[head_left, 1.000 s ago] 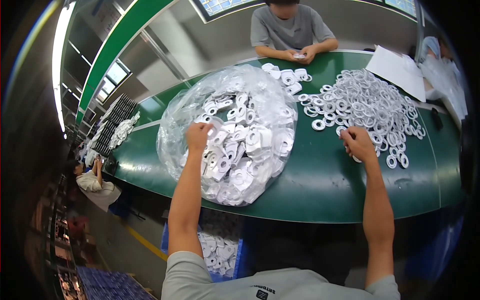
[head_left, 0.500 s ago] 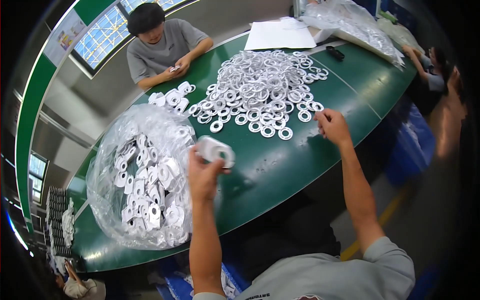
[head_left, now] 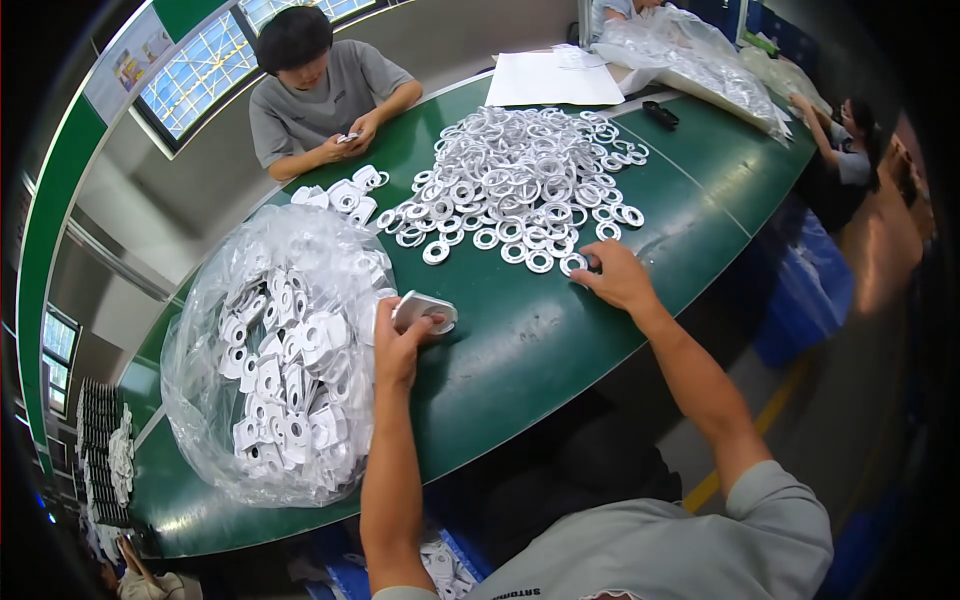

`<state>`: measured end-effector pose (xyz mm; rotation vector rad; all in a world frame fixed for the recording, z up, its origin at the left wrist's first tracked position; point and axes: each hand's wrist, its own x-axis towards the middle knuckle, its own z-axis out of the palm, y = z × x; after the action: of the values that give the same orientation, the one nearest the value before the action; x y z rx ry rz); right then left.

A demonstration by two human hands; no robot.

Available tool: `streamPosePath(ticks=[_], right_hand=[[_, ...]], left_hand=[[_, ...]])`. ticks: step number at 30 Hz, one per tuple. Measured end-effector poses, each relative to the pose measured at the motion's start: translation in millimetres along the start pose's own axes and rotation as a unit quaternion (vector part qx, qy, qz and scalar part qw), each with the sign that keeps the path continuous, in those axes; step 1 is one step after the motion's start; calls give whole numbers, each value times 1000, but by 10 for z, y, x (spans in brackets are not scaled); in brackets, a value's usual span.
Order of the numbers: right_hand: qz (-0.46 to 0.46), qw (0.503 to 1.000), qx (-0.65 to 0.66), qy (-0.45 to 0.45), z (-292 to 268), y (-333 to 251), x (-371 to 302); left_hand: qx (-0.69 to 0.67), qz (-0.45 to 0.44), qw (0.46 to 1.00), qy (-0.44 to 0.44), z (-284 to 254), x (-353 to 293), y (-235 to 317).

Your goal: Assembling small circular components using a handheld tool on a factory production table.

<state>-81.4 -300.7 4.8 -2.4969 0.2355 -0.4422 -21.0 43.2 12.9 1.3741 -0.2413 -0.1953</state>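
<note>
In my left hand (head_left: 398, 340) I grip a white plastic plate (head_left: 428, 310) with a round hole, tilted above the table. My right hand (head_left: 618, 275) pinches a white ring (head_left: 573, 264) at the near edge of a big pile of white rings (head_left: 520, 170). Whether that ring is lifted off the table cannot be made out. Left of my left hand, a clear plastic bag (head_left: 200, 370) lies open, full of white plates with holes (head_left: 290, 380).
Across the green table (head_left: 500, 370) a person (head_left: 325, 100) handles a small part beside more white plates (head_left: 345, 195). Farther back lie a white sheet (head_left: 555, 78), a black object (head_left: 660, 115) and clear plastic wrapping (head_left: 700, 60). Blue bins (head_left: 810, 290) stand beyond the table's right edge.
My right hand has moved left and nearer, from the pile's right edge to a ring at its front. My left hand still holds the plate, now turned flatter.
</note>
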Motion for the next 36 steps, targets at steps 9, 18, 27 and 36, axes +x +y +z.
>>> streamPosePath(ticks=[9,18,27,36], right_hand=[[20,996,80,12,-8,-56,56],[54,904,406,-123,-43,-743,410],[-136,955,236,-119,505,-1061,761],[-67,866,435,-239,635,-1057,685]], left_hand=[[-146,-22,989,2,788,206,-140],[-165,-112,977,76,796,409,-166],[-209,-57,976,-34,710,295,-114],[-160,-81,984,14,436,384,-336]])
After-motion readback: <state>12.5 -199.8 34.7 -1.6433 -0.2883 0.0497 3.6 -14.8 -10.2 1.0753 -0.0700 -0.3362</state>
